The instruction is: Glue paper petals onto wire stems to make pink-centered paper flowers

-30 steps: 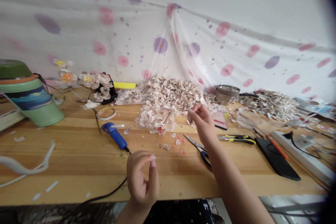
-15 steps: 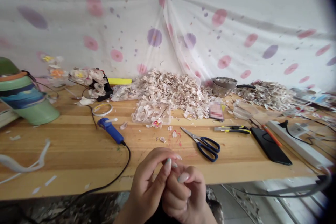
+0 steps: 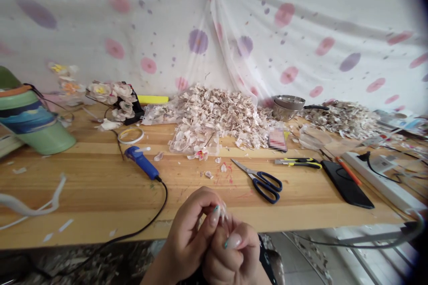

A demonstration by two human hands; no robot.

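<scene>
Cream, papery petal heap [image 3: 217, 113] left behind, I saw the bare right hand [image 3: 232, 254] join the bare left hand [image 3: 190, 222] for fingertip work, both pinched, around what I couldn't tell.

Your left hand [image 3: 190, 231] and right hand [image 3: 234, 249] meet over the near edge of the table [image 3: 100, 205]. Ahead and right of them lie the scissors [image 3: 248, 171]; ahead and left, the glue gun [image 3: 145, 164], its cord crossing that edge. Behind, at centre, the petal heap [image 3: 217, 111] sits before the curtain [image 3: 267, 62], the bowl [image 3: 283, 113] on its right. Right of your scissors, in order: cutter [image 3: 301, 161], phone [image 3: 346, 187], power strip [image 3: 388, 185]. The container [image 3: 50, 139] stands far left.
</scene>
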